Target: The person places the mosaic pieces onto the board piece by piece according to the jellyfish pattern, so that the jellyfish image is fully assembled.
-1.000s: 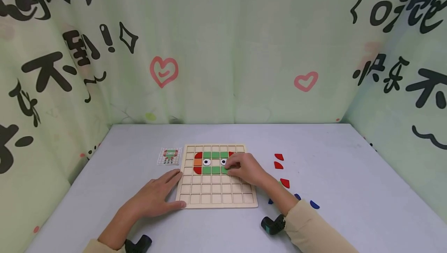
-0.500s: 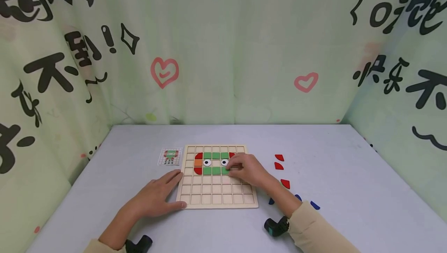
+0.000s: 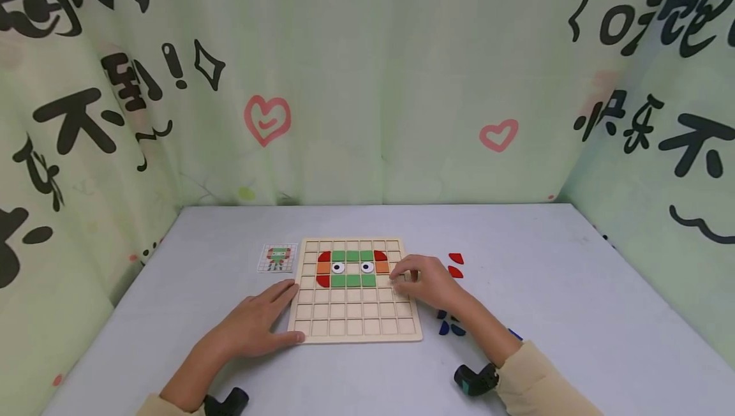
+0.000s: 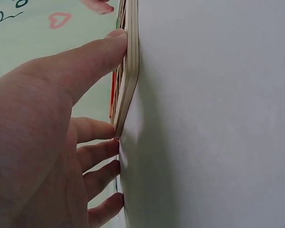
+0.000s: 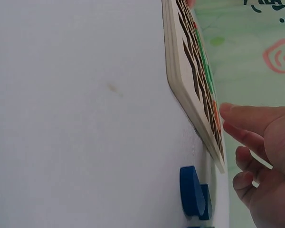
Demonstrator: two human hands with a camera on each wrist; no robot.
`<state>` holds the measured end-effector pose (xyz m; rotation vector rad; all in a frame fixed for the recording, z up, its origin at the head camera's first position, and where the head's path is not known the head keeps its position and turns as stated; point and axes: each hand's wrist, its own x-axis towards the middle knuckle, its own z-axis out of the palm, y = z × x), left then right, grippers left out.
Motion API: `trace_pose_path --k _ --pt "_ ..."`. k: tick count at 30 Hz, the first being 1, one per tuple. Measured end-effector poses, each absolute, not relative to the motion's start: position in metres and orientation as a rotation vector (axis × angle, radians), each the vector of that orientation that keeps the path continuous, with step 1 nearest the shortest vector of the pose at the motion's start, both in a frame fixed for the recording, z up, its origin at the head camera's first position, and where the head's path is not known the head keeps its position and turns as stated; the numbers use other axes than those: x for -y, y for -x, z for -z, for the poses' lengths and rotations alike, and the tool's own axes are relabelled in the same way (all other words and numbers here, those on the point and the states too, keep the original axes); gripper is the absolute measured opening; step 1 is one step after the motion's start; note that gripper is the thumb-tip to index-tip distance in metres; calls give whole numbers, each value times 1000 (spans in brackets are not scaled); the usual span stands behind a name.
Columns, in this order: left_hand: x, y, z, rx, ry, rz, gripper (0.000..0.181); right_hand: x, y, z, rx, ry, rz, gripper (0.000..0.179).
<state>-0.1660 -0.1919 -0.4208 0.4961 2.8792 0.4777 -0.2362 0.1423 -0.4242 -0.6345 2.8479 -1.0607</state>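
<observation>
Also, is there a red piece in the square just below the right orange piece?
No, the board shows bare wood just below the right orange piece, beside a green piece.

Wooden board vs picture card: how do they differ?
Size: the wooden board is larger than the picture card.
Content: the card shows a figure with legs; the board carries only head tiles, its lower rows bare.
Colour: the board is pale wood, the card white.
Shared: both are gridded, with a red and green head.

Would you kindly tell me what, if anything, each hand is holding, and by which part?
The right hand appears empty; the left hand rests against the left edge of the board, gripping nothing.
</observation>
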Motion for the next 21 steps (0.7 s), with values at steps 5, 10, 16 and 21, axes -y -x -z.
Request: trace_pose_path --k 5,10,16,21 --pt "192 167 422 -2877 -501 -481 94 -160 229 423 -2885 622 1056 15" --pt "195 166 425 -2887 -505 -477 93 -178 221 422 -2904 589 1057 16" --pt "196 166 426 -2896 -510 -489 94 -200 211 421 -2942 542 1032 16" --pt "194 167 425 -2893 -522 -487 94 -217 203 421 -2975 438 1010 17"
